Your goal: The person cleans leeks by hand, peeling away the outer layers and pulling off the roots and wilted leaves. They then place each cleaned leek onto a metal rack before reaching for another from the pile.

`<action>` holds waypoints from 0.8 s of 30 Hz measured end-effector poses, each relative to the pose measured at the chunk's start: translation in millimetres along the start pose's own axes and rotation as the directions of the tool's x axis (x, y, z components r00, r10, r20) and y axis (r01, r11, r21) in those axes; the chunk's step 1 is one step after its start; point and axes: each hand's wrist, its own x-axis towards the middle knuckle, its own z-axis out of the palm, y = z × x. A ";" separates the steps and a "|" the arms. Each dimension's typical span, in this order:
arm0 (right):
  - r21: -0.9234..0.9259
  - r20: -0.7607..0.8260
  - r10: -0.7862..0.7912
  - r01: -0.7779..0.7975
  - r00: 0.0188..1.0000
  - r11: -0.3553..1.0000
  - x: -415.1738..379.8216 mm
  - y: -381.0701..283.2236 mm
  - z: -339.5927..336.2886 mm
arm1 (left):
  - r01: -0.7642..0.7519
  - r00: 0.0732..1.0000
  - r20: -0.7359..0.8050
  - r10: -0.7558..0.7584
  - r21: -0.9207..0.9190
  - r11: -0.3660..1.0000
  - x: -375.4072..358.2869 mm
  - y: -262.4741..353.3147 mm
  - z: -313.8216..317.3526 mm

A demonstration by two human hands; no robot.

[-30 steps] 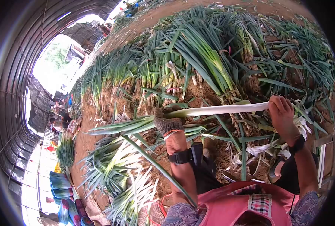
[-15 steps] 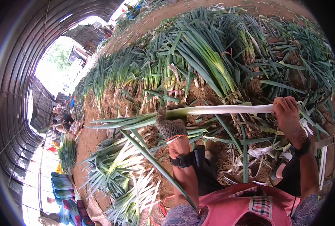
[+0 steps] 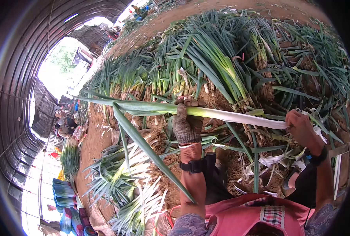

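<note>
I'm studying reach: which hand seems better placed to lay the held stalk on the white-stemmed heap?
Probably the left hand: gripping the stalk partway along, it is nearer the heap. The right hand, at the white end, sits farther off.

From my seat, the easiest lane was the bare dirt [image 3: 93, 143] on the left, between the peeled leeks [image 3: 116, 177] and the far-left bundle [image 3: 69, 159]. Straight ahead? Nope, a big heap of leeks [image 3: 218, 51] walled off the far side. The held leek [image 3: 222, 114] made a bar from the left hand [image 3: 187, 122] to the right hand [image 3: 300, 129], so I only saw room above it; roots [image 3: 261, 135] crowded the space underneath. Its bent leaf [image 3: 147, 151] slanted near and crossed the left forearm. Pale scraps [image 3: 275, 159] cluttered the near right.
</note>
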 end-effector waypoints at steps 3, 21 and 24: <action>-0.086 -0.096 -0.086 0.078 0.992 0.993 5.4 -12.0 3.8 | -0.193 0.977 0.040 0.210 0.583 0.789 0.1 1.8 -6.8; 0.741 -0.263 0.276 0.010 0.925 0.671 0.3 8.8 3.0 | 0.257 0.786 -0.572 -0.233 -0.040 0.966 3.0 9.8 -26.1; 0.987 -0.101 0.463 0.032 0.881 0.155 -0.5 10.4 -2.8 | 0.237 0.787 -0.545 -0.288 -0.164 0.958 6.3 8.4 -37.4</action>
